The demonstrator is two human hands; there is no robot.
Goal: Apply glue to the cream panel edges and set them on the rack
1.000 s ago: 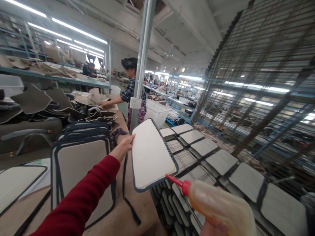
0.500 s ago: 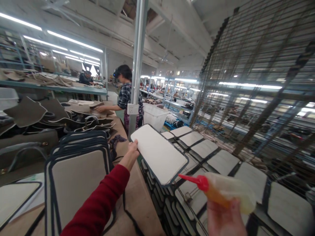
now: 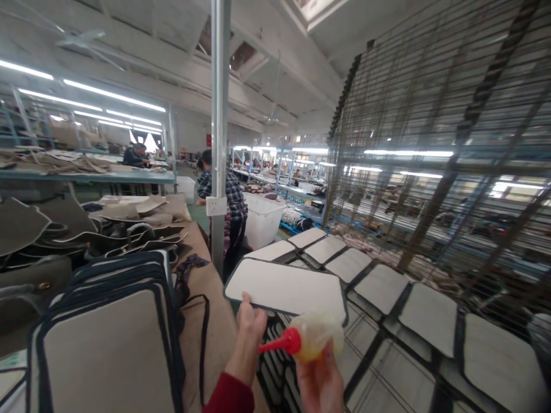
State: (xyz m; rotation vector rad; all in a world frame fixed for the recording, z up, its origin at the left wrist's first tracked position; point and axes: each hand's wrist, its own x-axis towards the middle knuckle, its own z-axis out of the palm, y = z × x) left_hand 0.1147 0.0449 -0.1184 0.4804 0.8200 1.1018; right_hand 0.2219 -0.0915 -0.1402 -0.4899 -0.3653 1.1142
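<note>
A: Where is the pale panel (image 3: 286,287) lying?
B: It isn't lying down. The left hand (image 3: 252,321) is holding it by its near edge, at the left part, with the thumb showing on the pale face. The panel is tilting, long side across the view, dark trim running round its edge.

A: And the right hand (image 3: 321,378)?
B: Closing round a squeeze bottle (image 3: 318,335), yellowish and translucent. Its red nozzle (image 3: 278,342) is pointing left, the tip appearing beside the left wrist. Can't tell if it is touching skin. The bottle is overlapping the panel's near edge in view; contact there, can't tell either.

A: What is sitting beyond the panel?
B: Similar pale pieces (image 3: 428,315), lying in rows on a wire rack, dark bands showing between them. Tall wire racks (image 3: 387,115) are standing behind, at the right.

A: Left side?
B: A brown desk (image 3: 221,324) is running away from the camera. It is carrying a stack of dark-trimmed panels (image 3: 107,350), standing on edge and leaning. A dark strap (image 3: 204,344) is lying just beside the stack. Grey-brown bag parts (image 3: 55,223) are piling up behind.

A: Farther out?
B: A metal post (image 3: 219,115) is rising past the desk, bearing a white socket box (image 3: 216,206). A person in a plaid top (image 3: 235,212) is standing partly hidden behind it, near a white bin (image 3: 262,221).
</note>
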